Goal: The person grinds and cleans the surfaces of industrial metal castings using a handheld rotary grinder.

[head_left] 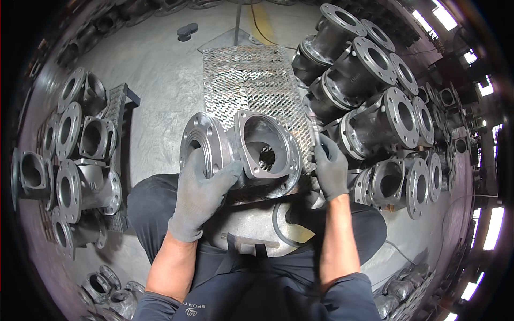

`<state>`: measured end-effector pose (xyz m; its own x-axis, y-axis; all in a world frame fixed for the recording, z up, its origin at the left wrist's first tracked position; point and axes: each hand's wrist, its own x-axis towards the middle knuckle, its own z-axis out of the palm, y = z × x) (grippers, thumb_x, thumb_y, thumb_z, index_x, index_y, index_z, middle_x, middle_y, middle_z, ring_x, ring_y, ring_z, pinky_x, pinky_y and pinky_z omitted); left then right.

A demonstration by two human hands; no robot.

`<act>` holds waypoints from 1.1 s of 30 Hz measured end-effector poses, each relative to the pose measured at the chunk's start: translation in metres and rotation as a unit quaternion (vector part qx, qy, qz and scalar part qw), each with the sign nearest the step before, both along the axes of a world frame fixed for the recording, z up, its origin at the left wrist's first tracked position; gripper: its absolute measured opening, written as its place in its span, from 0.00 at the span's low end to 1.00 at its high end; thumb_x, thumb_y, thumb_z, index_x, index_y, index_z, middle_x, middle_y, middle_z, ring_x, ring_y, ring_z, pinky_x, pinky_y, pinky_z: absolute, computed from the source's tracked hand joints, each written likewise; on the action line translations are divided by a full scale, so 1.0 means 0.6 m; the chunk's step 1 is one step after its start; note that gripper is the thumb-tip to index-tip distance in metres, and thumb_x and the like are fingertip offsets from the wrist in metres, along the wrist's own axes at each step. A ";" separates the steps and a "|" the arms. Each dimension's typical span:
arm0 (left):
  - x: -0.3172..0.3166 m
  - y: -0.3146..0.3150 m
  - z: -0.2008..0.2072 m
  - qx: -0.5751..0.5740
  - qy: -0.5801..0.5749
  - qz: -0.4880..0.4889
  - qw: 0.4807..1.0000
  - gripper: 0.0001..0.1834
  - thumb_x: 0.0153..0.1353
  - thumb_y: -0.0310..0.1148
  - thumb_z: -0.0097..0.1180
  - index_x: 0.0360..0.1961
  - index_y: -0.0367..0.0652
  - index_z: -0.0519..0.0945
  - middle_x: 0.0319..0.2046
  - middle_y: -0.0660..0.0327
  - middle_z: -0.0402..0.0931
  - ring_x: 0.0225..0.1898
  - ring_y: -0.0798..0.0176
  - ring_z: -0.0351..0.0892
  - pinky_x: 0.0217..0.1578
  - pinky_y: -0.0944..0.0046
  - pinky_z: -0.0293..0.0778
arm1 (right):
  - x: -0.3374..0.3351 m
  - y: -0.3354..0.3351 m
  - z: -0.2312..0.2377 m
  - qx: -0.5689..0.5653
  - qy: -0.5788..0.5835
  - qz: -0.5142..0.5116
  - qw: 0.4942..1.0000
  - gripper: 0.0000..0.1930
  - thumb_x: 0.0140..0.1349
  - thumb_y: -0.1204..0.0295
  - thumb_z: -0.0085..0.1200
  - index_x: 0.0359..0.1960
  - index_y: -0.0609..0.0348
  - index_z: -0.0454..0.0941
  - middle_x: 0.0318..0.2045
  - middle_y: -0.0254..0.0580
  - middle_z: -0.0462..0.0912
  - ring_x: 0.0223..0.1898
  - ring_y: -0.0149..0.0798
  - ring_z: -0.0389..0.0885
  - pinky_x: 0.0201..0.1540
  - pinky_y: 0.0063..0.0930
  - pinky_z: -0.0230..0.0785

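A grey cast-metal valve body (pixel 227 147) lies in front of me on a perforated metal bench. It has a round drilled flange at its left, another at its right, and a squarish opening facing up. My left hand (pixel 202 187), in a grey glove, grips the left flange, with the thumb across the neck and the other fingers at the bore, partly hidden. Right of the casting, my gloved right hand (pixel 331 168) is closed round a slim tool (pixel 315 127) that points away from me. Its exact kind is unclear. The tool is apart from the casting.
The metal-mesh bench top (pixel 235 69) stretches away from me. Stacked flanged castings (pixel 369 80) crowd the right side, close to my right hand. More castings (pixel 88 184) stand on a rack at the left. A small dark object (pixel 187 32) lies on the floor ahead.
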<state>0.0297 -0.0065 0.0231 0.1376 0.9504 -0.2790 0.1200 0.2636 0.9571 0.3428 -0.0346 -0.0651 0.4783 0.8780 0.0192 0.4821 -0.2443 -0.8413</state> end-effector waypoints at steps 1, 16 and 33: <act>0.000 -0.003 0.014 0.009 -0.006 -0.004 1.000 0.21 0.66 0.34 0.73 0.52 0.29 0.81 0.43 0.56 0.88 0.43 0.68 0.84 0.45 0.62 0.81 | -0.006 -0.003 0.049 0.000 -0.039 0.049 0.998 0.19 0.75 0.74 0.60 0.64 0.67 0.84 0.40 0.41 0.90 0.37 0.32 0.88 0.46 0.28 0.80; 0.014 -0.017 0.014 0.026 -0.085 -0.038 0.995 0.33 0.57 0.30 0.79 0.61 0.32 0.78 0.46 0.62 0.86 0.45 0.71 0.81 0.51 0.65 0.79 | -0.081 0.071 0.129 -0.198 -0.354 0.275 0.872 0.11 0.68 0.72 0.57 0.48 0.61 0.85 0.45 0.62 0.89 0.50 0.65 0.89 0.54 0.57 0.80; 0.037 0.013 -0.007 0.052 -0.099 -0.040 0.993 0.29 0.62 0.30 0.78 0.59 0.32 0.78 0.42 0.61 0.87 0.37 0.71 0.85 0.38 0.69 0.80 | -0.013 -0.102 0.104 -0.084 0.141 0.062 0.984 0.26 0.78 0.77 0.55 0.76 0.62 0.74 0.43 0.40 0.88 0.32 0.26 0.84 0.36 0.23 0.78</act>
